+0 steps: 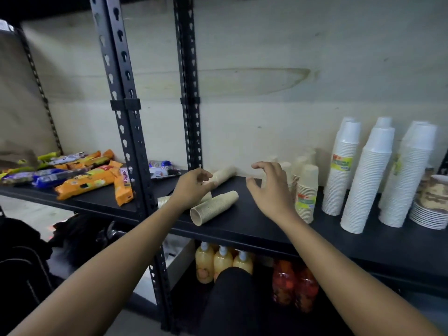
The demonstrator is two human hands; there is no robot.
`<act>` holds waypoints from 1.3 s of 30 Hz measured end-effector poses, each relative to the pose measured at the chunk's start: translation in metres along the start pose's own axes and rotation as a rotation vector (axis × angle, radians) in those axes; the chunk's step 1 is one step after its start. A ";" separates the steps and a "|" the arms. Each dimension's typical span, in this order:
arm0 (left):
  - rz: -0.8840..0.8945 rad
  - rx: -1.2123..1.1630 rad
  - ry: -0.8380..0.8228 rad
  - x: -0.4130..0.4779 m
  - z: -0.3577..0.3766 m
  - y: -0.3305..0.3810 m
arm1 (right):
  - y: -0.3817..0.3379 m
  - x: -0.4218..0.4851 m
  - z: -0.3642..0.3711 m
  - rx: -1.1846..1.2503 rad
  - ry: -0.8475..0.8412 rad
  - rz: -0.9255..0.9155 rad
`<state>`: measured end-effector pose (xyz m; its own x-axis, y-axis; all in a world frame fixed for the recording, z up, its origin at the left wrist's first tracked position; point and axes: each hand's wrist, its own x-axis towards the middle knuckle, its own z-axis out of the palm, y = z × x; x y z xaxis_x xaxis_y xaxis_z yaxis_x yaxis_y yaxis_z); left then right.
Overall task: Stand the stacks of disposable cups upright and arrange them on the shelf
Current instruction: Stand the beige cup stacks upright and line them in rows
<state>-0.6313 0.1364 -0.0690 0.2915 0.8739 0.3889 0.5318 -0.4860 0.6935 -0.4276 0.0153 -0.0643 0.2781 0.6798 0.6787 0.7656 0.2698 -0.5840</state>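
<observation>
Three beige cup stacks lie on their sides on the black shelf [242, 226]. The nearest lying stack [214, 207] points its open end toward me. A second lying stack [163, 201] is mostly hidden under my left wrist. My left hand [191, 187] curls its fingers on the near end of the far lying stack [224, 176] by the wall. My right hand [269, 190] hovers over the shelf with fingers spread, holding nothing. Just behind it stand several upright beige stacks [306, 190], one with a coloured label.
Tall white cup stacks [368, 180] stand further right, with patterned cups and plates [434, 195] at the edge. Snack packets [84, 183] cover the left shelf beyond the black uprights [128, 141]. Juice bottles [218, 263] sit on the shelf below.
</observation>
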 end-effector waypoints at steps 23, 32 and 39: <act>0.064 0.560 -0.368 0.022 -0.026 -0.063 | 0.009 0.022 0.110 -0.406 -0.524 0.544; 0.010 0.481 -0.262 0.020 -0.023 -0.064 | 0.009 0.026 0.105 0.003 -0.461 0.608; 0.030 0.169 -0.080 0.026 0.000 -0.042 | 0.002 0.013 0.056 0.011 -0.325 0.159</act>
<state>-0.6464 0.1794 -0.0885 0.3680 0.8597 0.3543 0.6457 -0.5105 0.5679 -0.4546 0.0628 -0.0819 0.1932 0.8945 0.4032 0.7210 0.1492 -0.6767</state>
